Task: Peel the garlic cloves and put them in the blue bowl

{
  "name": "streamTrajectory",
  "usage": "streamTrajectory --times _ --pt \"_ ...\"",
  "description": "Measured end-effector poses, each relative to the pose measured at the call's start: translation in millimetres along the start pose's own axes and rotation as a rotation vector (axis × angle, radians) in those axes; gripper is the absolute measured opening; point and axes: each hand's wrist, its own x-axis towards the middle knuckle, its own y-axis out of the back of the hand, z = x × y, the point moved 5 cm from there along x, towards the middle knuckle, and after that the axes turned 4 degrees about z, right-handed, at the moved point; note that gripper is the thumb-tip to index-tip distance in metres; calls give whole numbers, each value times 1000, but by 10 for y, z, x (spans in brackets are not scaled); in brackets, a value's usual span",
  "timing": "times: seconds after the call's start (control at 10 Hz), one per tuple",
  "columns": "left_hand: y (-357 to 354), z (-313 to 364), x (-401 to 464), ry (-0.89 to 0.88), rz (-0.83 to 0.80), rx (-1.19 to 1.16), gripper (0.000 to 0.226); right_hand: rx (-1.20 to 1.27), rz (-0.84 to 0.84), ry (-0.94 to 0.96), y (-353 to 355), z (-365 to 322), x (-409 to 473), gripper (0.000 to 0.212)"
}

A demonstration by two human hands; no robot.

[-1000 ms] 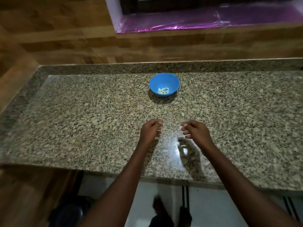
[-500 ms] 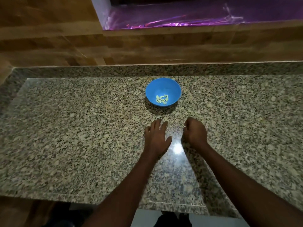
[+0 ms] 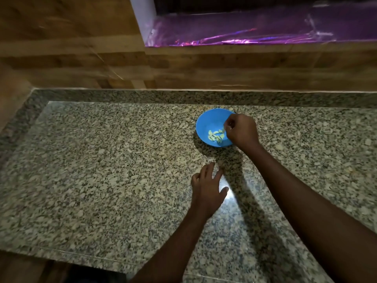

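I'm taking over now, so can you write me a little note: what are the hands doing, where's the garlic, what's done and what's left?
Right hand: fingers curled over the blue bowl; whether they pinch a clove is unclear.
Left hand: open, flat on the granite counter.
Done: several peeled garlic cloves lie in the bowl.
Left: no unpeeled garlic shows on the counter; check the right hand's fingers.

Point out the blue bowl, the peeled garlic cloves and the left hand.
blue bowl [image 3: 206, 122]: head view, bare inner wall on its left side.
peeled garlic cloves [image 3: 215, 136]: head view, middle of the pile in the bowl.
left hand [image 3: 207, 189]: head view, back of the hand.
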Motion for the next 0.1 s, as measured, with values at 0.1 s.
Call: streamTrajectory --times 0.1 --pt "17 15 28 -4 2 5 62 -68 5 24 -61 37 -32 9"
